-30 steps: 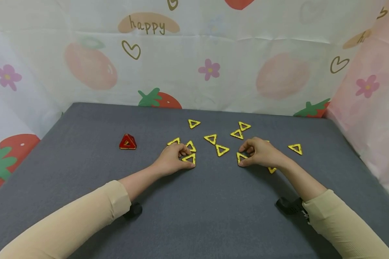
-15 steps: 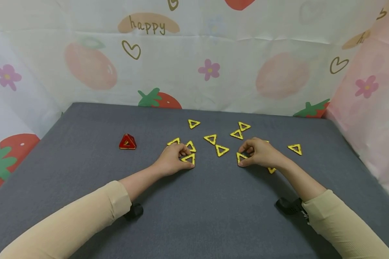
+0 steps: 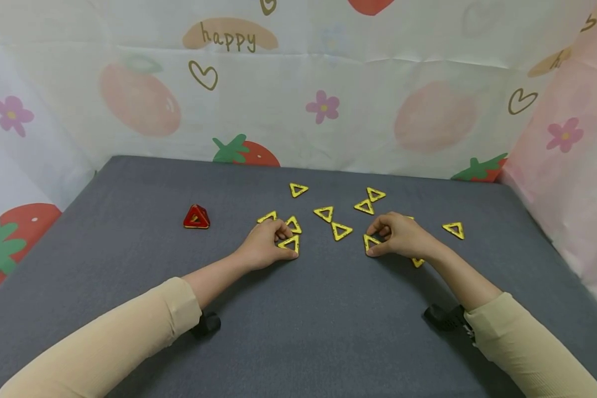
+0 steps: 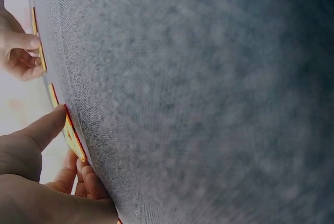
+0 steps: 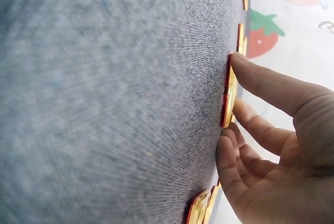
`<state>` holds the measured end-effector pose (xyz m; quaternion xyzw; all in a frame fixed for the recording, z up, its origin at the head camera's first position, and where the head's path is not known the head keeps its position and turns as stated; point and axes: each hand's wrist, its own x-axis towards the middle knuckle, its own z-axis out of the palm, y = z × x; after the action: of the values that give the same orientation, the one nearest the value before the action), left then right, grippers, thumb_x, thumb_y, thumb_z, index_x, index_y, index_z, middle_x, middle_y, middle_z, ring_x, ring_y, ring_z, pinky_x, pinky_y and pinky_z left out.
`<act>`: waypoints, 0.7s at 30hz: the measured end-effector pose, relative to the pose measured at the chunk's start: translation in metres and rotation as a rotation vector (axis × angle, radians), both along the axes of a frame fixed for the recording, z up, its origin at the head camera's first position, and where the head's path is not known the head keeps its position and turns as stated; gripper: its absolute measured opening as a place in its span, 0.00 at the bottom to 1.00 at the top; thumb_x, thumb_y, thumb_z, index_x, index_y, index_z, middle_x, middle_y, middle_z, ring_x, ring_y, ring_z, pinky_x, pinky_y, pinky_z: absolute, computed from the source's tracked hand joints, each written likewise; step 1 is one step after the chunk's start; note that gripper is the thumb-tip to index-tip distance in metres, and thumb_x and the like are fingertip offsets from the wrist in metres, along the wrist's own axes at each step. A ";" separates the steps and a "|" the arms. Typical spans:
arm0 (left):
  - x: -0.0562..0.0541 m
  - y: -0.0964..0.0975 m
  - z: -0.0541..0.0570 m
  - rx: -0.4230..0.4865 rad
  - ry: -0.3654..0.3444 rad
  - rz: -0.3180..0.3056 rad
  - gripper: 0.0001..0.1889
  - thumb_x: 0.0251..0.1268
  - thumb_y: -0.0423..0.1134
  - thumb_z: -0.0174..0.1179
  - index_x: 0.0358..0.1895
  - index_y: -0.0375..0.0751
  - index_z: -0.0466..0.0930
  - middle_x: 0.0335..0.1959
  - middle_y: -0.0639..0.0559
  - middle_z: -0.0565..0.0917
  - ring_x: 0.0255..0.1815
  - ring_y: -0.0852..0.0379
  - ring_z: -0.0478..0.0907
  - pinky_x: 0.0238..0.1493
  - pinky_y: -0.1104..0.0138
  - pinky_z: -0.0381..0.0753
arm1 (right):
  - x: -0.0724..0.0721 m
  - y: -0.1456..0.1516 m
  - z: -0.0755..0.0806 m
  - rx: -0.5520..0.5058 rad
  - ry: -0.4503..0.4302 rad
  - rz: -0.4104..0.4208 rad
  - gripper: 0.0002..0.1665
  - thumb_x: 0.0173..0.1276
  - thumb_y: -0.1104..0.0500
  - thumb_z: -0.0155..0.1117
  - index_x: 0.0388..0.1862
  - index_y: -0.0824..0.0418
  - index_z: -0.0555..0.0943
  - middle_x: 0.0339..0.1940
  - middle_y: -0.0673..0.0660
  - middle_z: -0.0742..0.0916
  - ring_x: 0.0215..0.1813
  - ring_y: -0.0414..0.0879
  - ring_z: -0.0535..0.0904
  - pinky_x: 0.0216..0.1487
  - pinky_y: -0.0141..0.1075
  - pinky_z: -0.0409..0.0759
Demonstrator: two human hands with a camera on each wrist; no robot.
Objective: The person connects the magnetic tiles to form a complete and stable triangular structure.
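Observation:
My left hand (image 3: pixel 263 246) pinches a flat yellow triangular tile (image 3: pixel 296 245) between thumb and fingers, low over the grey cloth. In the left wrist view this tile (image 4: pixel 74 139) shows a red edge on its cloth side. Further right, my right hand (image 3: pixel 404 235) holds another yellow triangular tile (image 3: pixel 366 245) the same way, the thumb at its near corner. The right wrist view shows that tile (image 5: pixel 229 91) edge-on between thumb and fingers. Two more tiles lie just behind the left hand, one of them a hollow triangle (image 3: pixel 293 224). Others are partly hidden by the right hand.
A small red pyramid (image 3: pixel 196 218) stands to the left. Several loose yellow triangles lie between and beyond the hands, among them one tile (image 3: pixel 341 231) in the middle and another (image 3: pixel 454 230) at the right. A printed curtain (image 3: pixel 328 77) hangs behind the grey table (image 3: pixel 308 331).
Both hands stay in place with their tiles; the left one has shifted very slightly left. The view itself moves a little.

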<state>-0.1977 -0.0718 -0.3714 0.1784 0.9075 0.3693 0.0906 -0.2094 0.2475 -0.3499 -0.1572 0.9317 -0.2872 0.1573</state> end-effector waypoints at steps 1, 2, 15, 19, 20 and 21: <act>0.000 0.000 0.000 0.001 -0.001 0.001 0.20 0.57 0.39 0.72 0.51 0.35 0.79 0.48 0.41 0.81 0.46 0.49 0.74 0.52 0.59 0.74 | 0.000 0.000 0.000 0.001 0.001 0.000 0.26 0.61 0.52 0.75 0.55 0.62 0.80 0.57 0.64 0.78 0.61 0.59 0.75 0.61 0.54 0.76; 0.000 0.000 0.000 -0.001 0.001 0.001 0.20 0.57 0.39 0.72 0.51 0.34 0.79 0.48 0.41 0.81 0.46 0.49 0.75 0.52 0.59 0.74 | 0.000 0.000 0.000 0.001 0.002 0.000 0.26 0.61 0.52 0.75 0.55 0.61 0.80 0.57 0.64 0.78 0.61 0.59 0.76 0.61 0.54 0.76; -0.001 -0.001 0.000 -0.006 0.007 0.003 0.20 0.57 0.39 0.72 0.50 0.34 0.79 0.48 0.40 0.81 0.47 0.48 0.76 0.53 0.58 0.74 | 0.001 -0.001 -0.001 -0.012 0.017 -0.009 0.25 0.59 0.52 0.76 0.52 0.61 0.80 0.52 0.62 0.83 0.55 0.55 0.79 0.58 0.50 0.78; -0.001 -0.001 -0.001 0.001 0.016 -0.005 0.20 0.57 0.38 0.72 0.50 0.34 0.79 0.48 0.40 0.81 0.46 0.49 0.76 0.53 0.58 0.74 | 0.002 -0.001 0.001 -0.008 0.024 -0.022 0.25 0.57 0.51 0.77 0.49 0.60 0.79 0.47 0.60 0.84 0.51 0.51 0.80 0.54 0.47 0.79; -0.001 -0.001 0.000 0.003 0.020 -0.007 0.20 0.57 0.38 0.72 0.50 0.34 0.79 0.48 0.40 0.81 0.46 0.49 0.76 0.52 0.58 0.75 | 0.003 -0.002 0.002 -0.006 0.025 -0.025 0.25 0.57 0.52 0.78 0.49 0.60 0.79 0.46 0.59 0.84 0.50 0.51 0.79 0.53 0.46 0.79; -0.001 -0.001 0.000 0.006 0.019 -0.007 0.20 0.57 0.38 0.72 0.50 0.34 0.79 0.48 0.40 0.81 0.46 0.49 0.76 0.52 0.59 0.75 | 0.003 -0.002 0.002 -0.001 0.028 -0.028 0.25 0.56 0.52 0.78 0.48 0.60 0.79 0.46 0.59 0.84 0.50 0.51 0.79 0.53 0.46 0.79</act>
<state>-0.1983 -0.0727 -0.3716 0.1855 0.9066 0.3700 0.0830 -0.2062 0.2460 -0.3477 -0.1482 0.9358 -0.2877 0.1400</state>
